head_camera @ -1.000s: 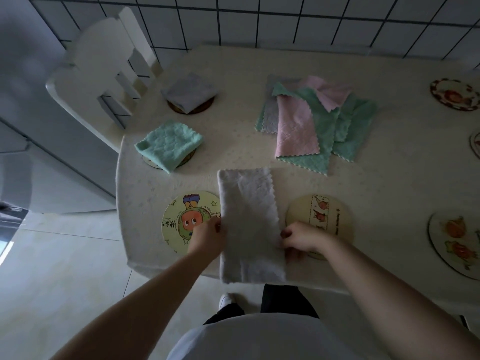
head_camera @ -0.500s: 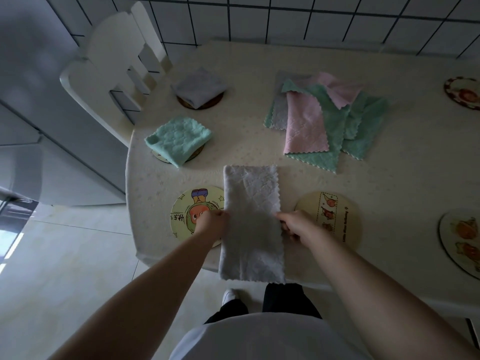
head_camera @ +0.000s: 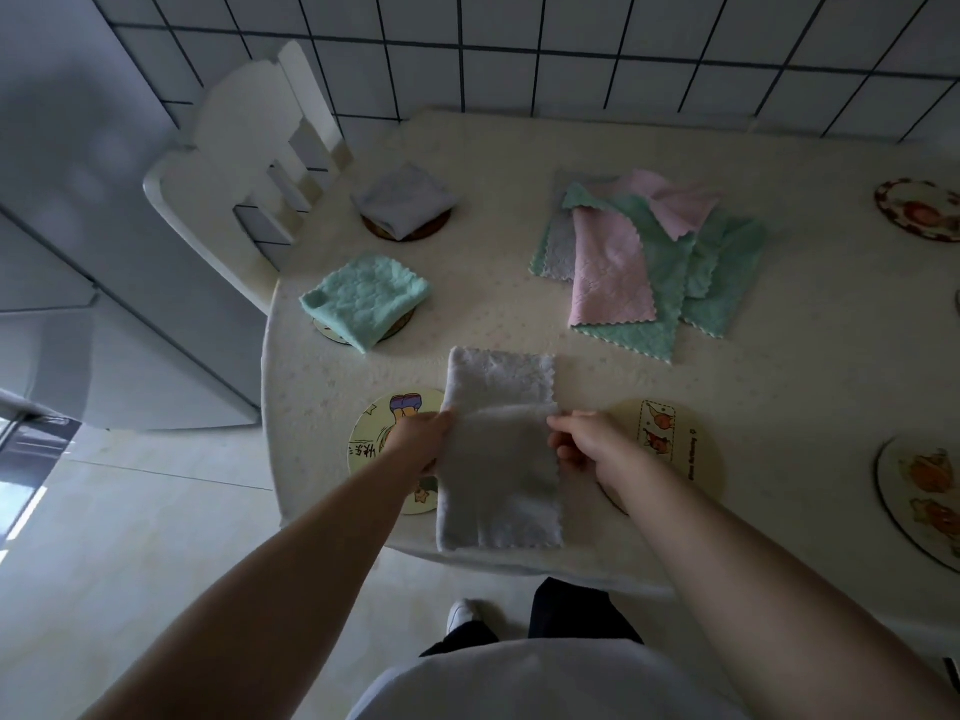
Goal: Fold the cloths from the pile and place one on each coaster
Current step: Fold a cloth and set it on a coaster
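Note:
A grey cloth [head_camera: 500, 449], folded into a long strip, lies at the table's near edge between two coasters. My left hand [head_camera: 421, 441] pinches its left edge and my right hand [head_camera: 584, 441] pinches its right edge, with the near half lifted and doubling over the far half. A cartoon coaster [head_camera: 382, 449] sits under my left hand and a pale coaster [head_camera: 675, 449] under my right. Further back, a folded green cloth [head_camera: 363, 298] and a folded grey cloth [head_camera: 402, 200] each rest on a coaster. The pile [head_camera: 649, 262] of pink, green and grey cloths lies mid-table.
A white chair [head_camera: 244, 163] stands at the table's far left corner. More coasters lie at the right: one at the far right [head_camera: 919, 210] and one near the right edge [head_camera: 922, 491]. A tiled wall [head_camera: 519, 49] runs behind the table [head_camera: 779, 366].
Both hands slid up the strip's sides to its middle, and the near half now lifts and folds over toward the far half.

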